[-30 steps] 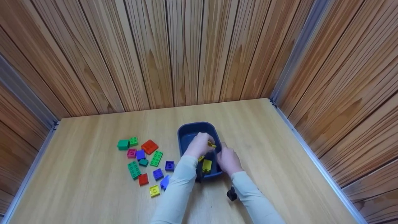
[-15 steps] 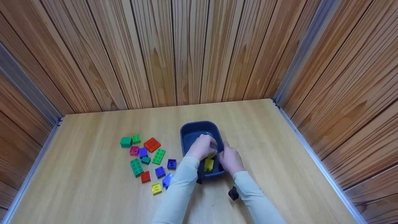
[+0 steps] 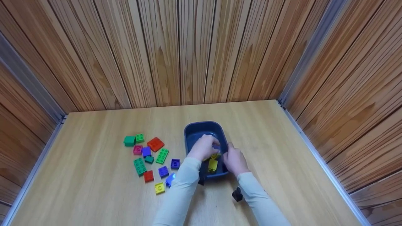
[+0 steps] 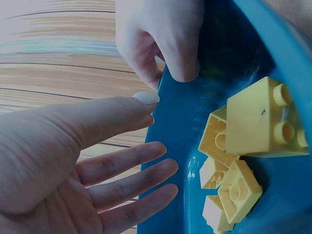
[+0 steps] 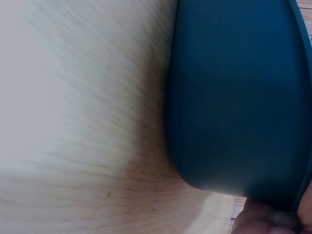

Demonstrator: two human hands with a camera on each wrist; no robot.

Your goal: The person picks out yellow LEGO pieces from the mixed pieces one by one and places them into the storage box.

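A dark blue plastic bin stands on the table in front of me. Over its interior is my left hand; in the left wrist view its thumb and fingers are extended and apart, holding nothing. Several yellow toy bricks lie loose inside the bin, the nearest one a taller yellow brick. My right hand grips the bin's right rim, thumb inside and fingers outside. The right wrist view shows the bin's outer wall with fingertips at its lower corner.
Left of the bin, loose bricks are scattered on the table: a red brick, a green brick, a purple brick, a yellow brick and several others. Wood-panelled walls bound the table at the back and sides.
A yellow brick at my left fingertips a second ago has been let go into the bin, and the fingers have spread. The right hand keeps its grip on the rim.
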